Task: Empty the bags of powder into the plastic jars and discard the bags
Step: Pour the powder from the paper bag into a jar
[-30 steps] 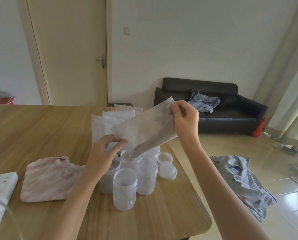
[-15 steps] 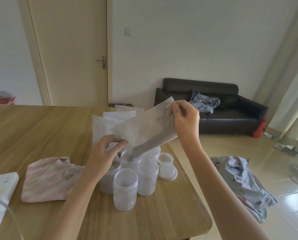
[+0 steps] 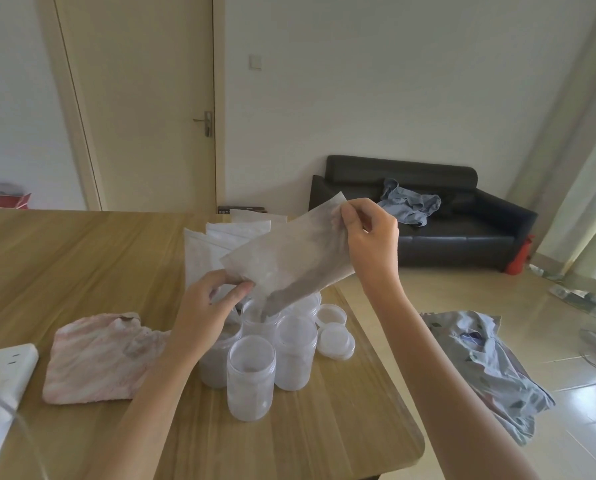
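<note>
a translucent bag [image 3: 289,261] is pinched at its raised corner by the right hand [image 3: 371,244] and at its low edge by the left hand [image 3: 208,306], tilted over an open jar [image 3: 258,320]. frosted round jars [image 3: 251,379] are clustered on the smooth wooden table [image 3: 82,258]; a black sofa [image 3: 428,216] is set against the wall.

A pink cloth [image 3: 95,358] and white power strip [image 3: 2,367] lie on the wooden surface [image 3: 82,258]; a black sofa [image 3: 445,220] stands behind.

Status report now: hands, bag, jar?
Both hands pinch bag: left hand low, right hand high. Powder pouring into jar. Nothing blocking.
</note>
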Demonstrator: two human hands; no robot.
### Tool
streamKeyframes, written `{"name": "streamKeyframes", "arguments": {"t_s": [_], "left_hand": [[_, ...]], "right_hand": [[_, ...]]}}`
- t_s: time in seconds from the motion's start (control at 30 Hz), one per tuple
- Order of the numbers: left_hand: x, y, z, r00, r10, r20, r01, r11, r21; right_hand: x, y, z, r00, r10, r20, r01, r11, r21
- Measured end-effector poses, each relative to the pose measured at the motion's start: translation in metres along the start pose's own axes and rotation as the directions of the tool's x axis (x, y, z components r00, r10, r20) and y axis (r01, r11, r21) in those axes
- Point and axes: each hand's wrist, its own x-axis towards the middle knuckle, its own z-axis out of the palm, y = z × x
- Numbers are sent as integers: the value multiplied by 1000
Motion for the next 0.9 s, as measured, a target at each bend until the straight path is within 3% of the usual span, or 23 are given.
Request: {"name": "streamKeyframes", "arguments": {"t_s": [0.9], "left_hand": [[-4, 5, 2, 1000, 6, 5, -5, 1000, -21]], "right_hand": [[1, -9, -5, 999, -31, 25, 32, 999, -19]]}}
